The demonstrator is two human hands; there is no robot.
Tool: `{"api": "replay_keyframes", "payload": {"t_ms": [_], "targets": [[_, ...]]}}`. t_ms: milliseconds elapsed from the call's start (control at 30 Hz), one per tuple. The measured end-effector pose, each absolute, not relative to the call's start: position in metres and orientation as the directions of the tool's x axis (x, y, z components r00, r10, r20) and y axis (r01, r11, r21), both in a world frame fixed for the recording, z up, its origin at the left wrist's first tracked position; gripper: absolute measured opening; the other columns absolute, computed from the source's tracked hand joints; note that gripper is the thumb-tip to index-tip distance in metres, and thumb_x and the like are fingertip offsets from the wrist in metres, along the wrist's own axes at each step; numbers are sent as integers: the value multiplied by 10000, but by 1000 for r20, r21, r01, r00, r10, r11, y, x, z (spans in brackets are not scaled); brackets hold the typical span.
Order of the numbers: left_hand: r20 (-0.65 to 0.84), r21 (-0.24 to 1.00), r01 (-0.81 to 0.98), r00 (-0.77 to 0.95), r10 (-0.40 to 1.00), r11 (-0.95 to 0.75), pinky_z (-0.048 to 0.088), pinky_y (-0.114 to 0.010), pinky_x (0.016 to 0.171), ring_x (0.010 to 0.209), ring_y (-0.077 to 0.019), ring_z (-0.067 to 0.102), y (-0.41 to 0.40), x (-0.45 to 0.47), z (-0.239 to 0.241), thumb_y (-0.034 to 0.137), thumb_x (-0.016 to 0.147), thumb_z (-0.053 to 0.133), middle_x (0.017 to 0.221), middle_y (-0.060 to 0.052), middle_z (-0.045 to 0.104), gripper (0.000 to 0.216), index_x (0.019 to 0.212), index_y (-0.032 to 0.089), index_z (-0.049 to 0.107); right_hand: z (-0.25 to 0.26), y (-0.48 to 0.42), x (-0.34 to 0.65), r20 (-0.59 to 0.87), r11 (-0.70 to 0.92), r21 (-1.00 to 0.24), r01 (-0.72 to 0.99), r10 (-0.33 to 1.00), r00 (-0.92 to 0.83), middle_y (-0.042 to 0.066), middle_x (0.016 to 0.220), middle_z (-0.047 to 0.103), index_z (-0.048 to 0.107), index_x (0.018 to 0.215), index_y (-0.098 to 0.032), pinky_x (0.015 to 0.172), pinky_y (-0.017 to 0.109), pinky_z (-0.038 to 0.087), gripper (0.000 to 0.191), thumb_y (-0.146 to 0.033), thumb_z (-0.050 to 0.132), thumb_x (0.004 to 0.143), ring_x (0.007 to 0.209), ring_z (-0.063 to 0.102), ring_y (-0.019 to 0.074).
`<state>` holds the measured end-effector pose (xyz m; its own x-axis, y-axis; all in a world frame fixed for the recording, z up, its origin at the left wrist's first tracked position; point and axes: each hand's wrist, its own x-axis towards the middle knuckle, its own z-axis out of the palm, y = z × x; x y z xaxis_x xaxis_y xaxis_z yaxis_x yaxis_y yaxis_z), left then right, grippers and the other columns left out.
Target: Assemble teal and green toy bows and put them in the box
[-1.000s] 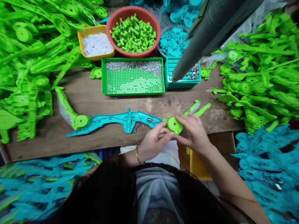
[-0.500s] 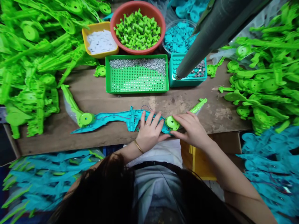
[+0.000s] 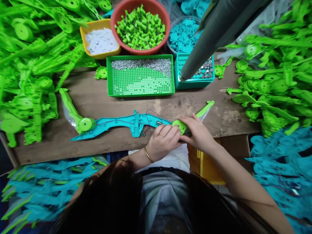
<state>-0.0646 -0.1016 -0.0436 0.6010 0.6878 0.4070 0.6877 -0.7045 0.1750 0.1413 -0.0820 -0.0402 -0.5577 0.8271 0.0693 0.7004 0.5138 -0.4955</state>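
Observation:
A long teal plastic toy bow body (image 3: 122, 124) lies across the wooden table (image 3: 97, 100), with thin wires at its middle. A green limb with a round hub (image 3: 77, 117) is fitted on its left end. At the right end, a second green limb (image 3: 203, 109) with a round hub (image 3: 179, 125) sits under both hands. My left hand (image 3: 163, 140) has its fingers curled and pressed on the teal end beside the hub. My right hand (image 3: 198, 134) pinches the green hub from the right.
A green tray of small metal screws (image 3: 140, 76), a teal tray (image 3: 195, 74), a red bowl of green tubes (image 3: 140, 27) and a yellow tub of white discs (image 3: 100, 40) stand behind. Heaps of green parts flank both sides; teal parts lie below. A dark pole (image 3: 214, 29) hangs overhead.
My left hand's fingers, spread flat on the teal body half a second ago, have curled in beside the hub. The right hand stays on the green hub, pressed down at the bow's end.

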Motion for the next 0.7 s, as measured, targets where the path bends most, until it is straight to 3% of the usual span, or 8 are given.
{"api": "replay_keyframes", "payload": {"t_ms": [200,267,333,433,700], "targets": [[314,170,575,738,597,-800,404,-399,1111,1259,-253,541,-94,-52,-52,309,953,494,1279,-121,636,353,1203,88,610,-29,-72,160,15,427,-644,635,837,-547,127,1324,587,396,1383,-204,1129,520,366,631,-397,636,833,1263,541,263],[308,158,561,754,580,-813,432,-394,1093,1239,-253,561,-91,-53,-52,250,940,513,1269,-117,645,312,1186,90,620,-27,-59,180,65,318,-648,692,928,-366,106,1286,603,472,1333,-229,1082,477,416,506,-374,591,863,1217,564,245],[303,159,547,766,568,-822,450,-402,1082,1223,-256,576,-90,-54,-51,220,933,517,1254,-119,655,289,1163,88,630,-32,-44,201,112,107,-608,787,993,-48,109,1130,642,578,1222,-211,962,452,483,380,-356,560,871,1049,617,241],[304,170,563,751,586,-809,460,-419,1078,1233,-262,575,-95,-53,-52,204,936,507,1260,-136,650,293,1175,81,622,-47,-27,223,-4,-162,-593,789,980,198,78,893,626,656,1094,-176,786,398,506,331,-373,586,837,778,589,201],[350,133,586,727,591,-799,437,-432,1093,1266,-295,543,-109,-53,-61,222,919,562,1291,-180,618,374,1237,26,569,-47,-14,234,-163,-227,-688,689,974,158,28,813,608,650,883,-199,723,328,472,213,-364,676,750,702,544,150]]}}
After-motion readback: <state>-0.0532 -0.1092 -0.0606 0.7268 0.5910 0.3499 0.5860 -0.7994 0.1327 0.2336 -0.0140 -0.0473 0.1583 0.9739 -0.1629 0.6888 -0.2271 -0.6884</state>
